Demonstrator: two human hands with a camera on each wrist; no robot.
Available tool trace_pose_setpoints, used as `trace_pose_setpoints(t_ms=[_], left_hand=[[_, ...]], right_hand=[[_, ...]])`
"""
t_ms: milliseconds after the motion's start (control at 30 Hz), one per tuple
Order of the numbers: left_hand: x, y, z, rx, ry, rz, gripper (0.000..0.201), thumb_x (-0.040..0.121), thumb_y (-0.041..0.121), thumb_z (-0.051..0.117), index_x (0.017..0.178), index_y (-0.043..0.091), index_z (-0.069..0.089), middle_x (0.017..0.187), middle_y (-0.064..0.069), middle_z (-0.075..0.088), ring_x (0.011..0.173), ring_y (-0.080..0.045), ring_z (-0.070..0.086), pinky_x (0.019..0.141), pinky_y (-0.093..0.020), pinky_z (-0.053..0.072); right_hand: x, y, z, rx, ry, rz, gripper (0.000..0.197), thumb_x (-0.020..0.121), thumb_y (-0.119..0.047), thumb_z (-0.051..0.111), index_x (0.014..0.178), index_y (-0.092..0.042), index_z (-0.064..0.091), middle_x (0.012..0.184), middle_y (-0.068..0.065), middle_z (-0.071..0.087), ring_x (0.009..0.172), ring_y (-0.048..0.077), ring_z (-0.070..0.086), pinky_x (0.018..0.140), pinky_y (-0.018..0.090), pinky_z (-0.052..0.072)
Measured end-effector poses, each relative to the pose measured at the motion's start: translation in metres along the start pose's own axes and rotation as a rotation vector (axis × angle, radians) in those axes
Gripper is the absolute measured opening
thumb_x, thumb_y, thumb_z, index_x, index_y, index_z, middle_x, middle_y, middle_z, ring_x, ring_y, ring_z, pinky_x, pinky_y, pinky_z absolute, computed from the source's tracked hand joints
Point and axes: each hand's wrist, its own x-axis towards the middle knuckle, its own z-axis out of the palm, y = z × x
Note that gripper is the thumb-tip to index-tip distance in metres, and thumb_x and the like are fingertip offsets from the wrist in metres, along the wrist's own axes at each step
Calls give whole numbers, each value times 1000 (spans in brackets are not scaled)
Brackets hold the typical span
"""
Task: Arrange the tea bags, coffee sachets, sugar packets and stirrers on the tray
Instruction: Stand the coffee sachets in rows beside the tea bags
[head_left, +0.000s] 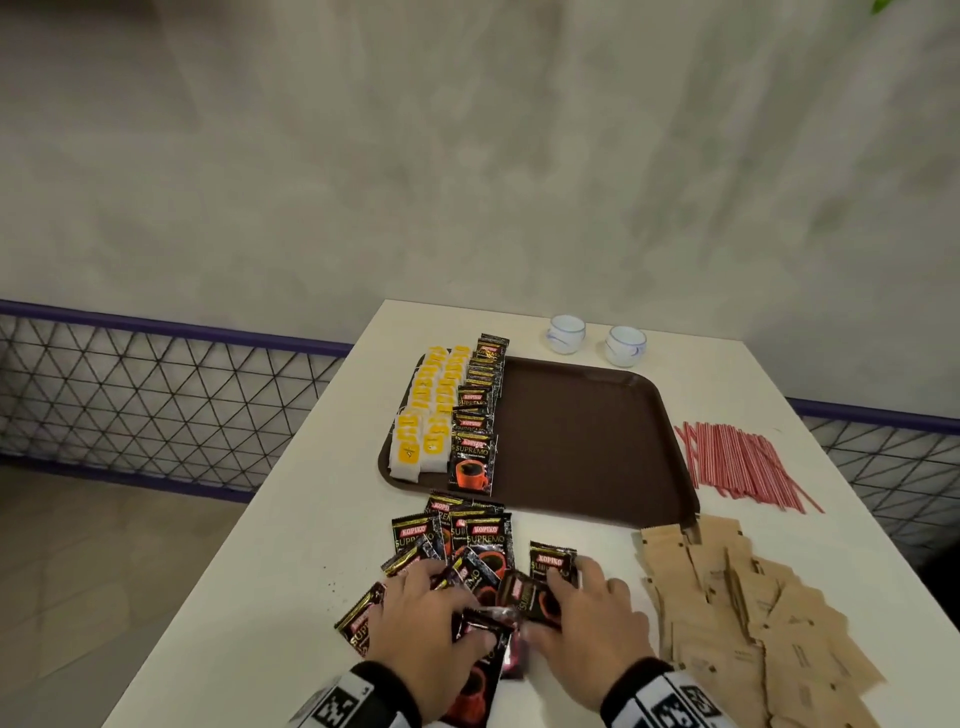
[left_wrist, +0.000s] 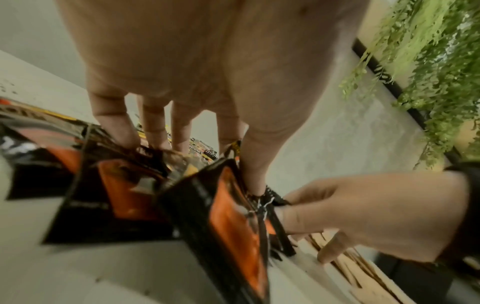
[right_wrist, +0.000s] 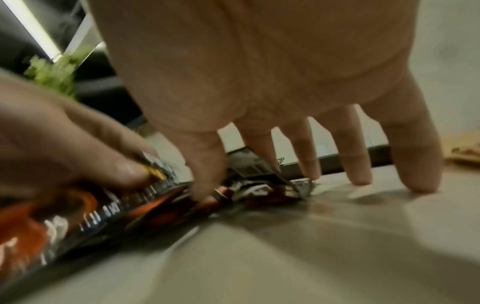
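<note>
Your left hand (head_left: 423, 618) pinches a loose coffee sachet (head_left: 480, 626) by its top edge, thumb against fingers, with the other fingertips pressing into the scattered pile (head_left: 457, 545) on the near table (head_left: 291, 561). Your right hand (head_left: 587, 623) is spread wide, its thumb and forefinger nipping another sachet's corner while the other fingers rest on bare table. The slick foil could slide out of so light a pinch, or drag neighbours off the near edge. Farther off, the tray (head_left: 587, 441) holds tea bags (head_left: 426, 415) and 1 sachet row (head_left: 475, 415) at its left; sugar packets (head_left: 737, 597) and stirrers (head_left: 743, 462) wait outside, right.
</note>
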Motion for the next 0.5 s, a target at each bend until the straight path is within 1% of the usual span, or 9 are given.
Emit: trace_pose_setpoints(t_ms=[67,133,200,300,333,367,433,467,500], left_hand=[[5,4,1,50,20,4,33,80,57,55,107,40,59,141,14,28,130,-14,24,108,-40,27],[8,6,2,82,17,16,34,82,56,55,111,39,58,137,13,29,127,-14,26,107,-39,31],[11,6,4,74,3,44,34,82,54,56,112,38,58,130,10,31,123,-14,27,104,-36,35],[14,7,2,37,-29,70,31,82,49,61,110,35,61,120,8,37,116,-14,30,100,-28,34],[16,7,1,10,-46,67,30,82,46,63,109,34,62,119,7,39,116,-14,32,100,-28,34],[17,8,0,-10,-59,67,28,82,44,64,108,33,62,118,7,42,115,-14,35,101,-29,35],[20,7,-1,-26,-85,81,27,83,40,65,107,29,62,116,7,48,111,-13,41,101,-29,39],[22,6,-2,-35,-71,102,27,83,39,65,107,27,62,115,7,49,109,-12,43,100,-28,40],[23,5,-5,-35,-58,123,25,84,37,64,106,26,61,112,9,48,106,-11,44,98,-26,40]], right_hand=[[-1,-4,-2,66,-32,21,63,89,-65,39,140,-28,40,153,1,19,138,30,21,109,45,28],[0,-6,-3,153,-36,29,60,91,-63,38,136,-26,46,148,5,28,137,30,22,110,41,27],[2,-7,-2,235,10,39,48,92,-51,49,133,-26,46,138,4,37,129,25,28,108,36,30],[11,-9,4,397,139,105,43,89,-25,63,125,-28,41,124,-1,40,109,14,33,102,27,36],[15,-9,7,451,164,135,43,87,-20,65,121,-28,40,119,-1,42,106,13,35,100,27,39],[19,-9,9,511,171,158,46,84,-16,68,117,-29,38,115,-2,46,106,14,40,99,28,42],[27,-5,13,636,156,165,57,80,-7,70,116,-29,32,106,-2,53,104,18,53,94,32,49],[30,-2,14,692,140,158,59,81,-3,69,118,-28,30,104,-2,54,100,17,56,87,28,51],[30,0,12,746,124,155,58,82,0,67,119,-26,31,103,-2,52,96,16,57,79,22,51]])
